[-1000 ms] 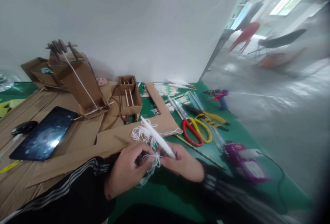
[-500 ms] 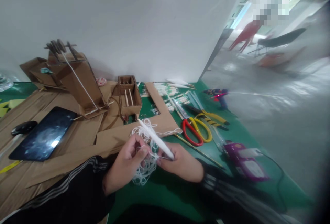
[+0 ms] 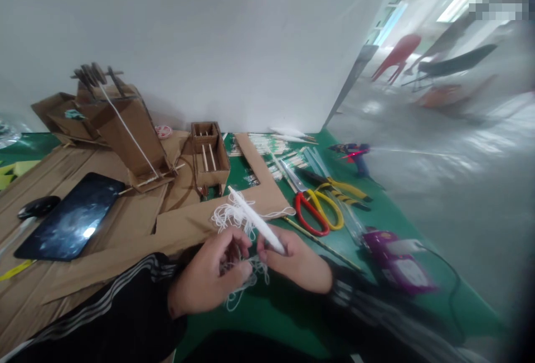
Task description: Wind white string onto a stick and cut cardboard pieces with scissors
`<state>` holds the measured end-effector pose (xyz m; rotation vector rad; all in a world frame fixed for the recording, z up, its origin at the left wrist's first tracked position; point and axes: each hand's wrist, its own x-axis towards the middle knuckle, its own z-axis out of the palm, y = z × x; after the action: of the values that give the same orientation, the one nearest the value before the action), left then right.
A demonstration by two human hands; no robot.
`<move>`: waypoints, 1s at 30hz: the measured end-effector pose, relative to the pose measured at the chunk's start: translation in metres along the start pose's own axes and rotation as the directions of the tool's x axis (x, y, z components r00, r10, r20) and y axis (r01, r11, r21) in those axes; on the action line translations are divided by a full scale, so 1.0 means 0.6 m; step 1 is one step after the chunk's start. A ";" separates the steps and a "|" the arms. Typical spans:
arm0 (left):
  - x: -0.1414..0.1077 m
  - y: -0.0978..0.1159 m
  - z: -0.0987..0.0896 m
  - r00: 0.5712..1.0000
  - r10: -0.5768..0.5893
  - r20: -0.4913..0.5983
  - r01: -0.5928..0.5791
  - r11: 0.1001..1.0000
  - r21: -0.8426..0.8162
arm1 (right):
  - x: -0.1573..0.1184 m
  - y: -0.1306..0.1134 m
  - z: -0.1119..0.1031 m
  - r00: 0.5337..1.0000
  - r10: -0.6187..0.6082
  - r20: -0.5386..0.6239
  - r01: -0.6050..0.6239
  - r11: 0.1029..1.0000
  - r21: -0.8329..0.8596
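A slim stick wound with white string (image 3: 258, 221) points up and left from my right hand (image 3: 298, 262), whose fingers are closed on its lower end. Facing it, my left hand (image 3: 209, 279) is curled around loose white string (image 3: 234, 215). Tangled loops of that string lie on the cardboard frame (image 3: 267, 201) behind the hands, and more hang below my left fingers over the green table (image 3: 267, 324). The curl of my left hand hides part of the string.
Red-and-yellow scissors (image 3: 311, 215), pliers (image 3: 340, 190), a glue gun (image 3: 353, 154) and a purple box (image 3: 397, 265) lie right. Cardboard models stand left (image 3: 129, 140) and centre (image 3: 211, 156), beside a black tablet (image 3: 73, 215). Wooden sticks (image 3: 271, 145) lie behind. A white panel (image 3: 209, 45) borders the back.
The wound stick has shifted slightly right and down. My left hand has loosened from a pinch into a wider curl. The string loops below have shifted right.
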<state>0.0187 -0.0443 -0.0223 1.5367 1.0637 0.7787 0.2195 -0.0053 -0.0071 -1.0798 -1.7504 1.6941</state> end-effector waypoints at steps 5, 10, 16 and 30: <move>0.002 0.006 0.006 0.999 -0.006 0.041 -0.005 0.967 0.254 | -0.001 0.008 0.000 1.000 0.004 0.025 -0.007 0.994 0.109; 0.005 0.009 0.009 0.997 0.038 0.060 -0.058 0.927 0.370 | -0.002 0.022 0.000 0.997 0.033 0.074 -0.053 0.954 0.294; 0.002 0.013 0.009 0.996 0.064 0.059 -0.081 0.934 0.348 | -0.001 0.033 0.005 0.994 -0.018 0.110 -0.046 0.836 0.547; 0.001 0.022 0.017 0.991 0.124 -0.054 -0.103 0.947 0.303 | -0.002 0.036 0.012 0.995 -0.041 0.094 -0.020 0.821 0.571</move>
<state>0.0310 -0.0484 -0.0119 1.8523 1.1967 0.7825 0.2191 -0.0120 -0.0286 -0.7100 -1.1533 2.1048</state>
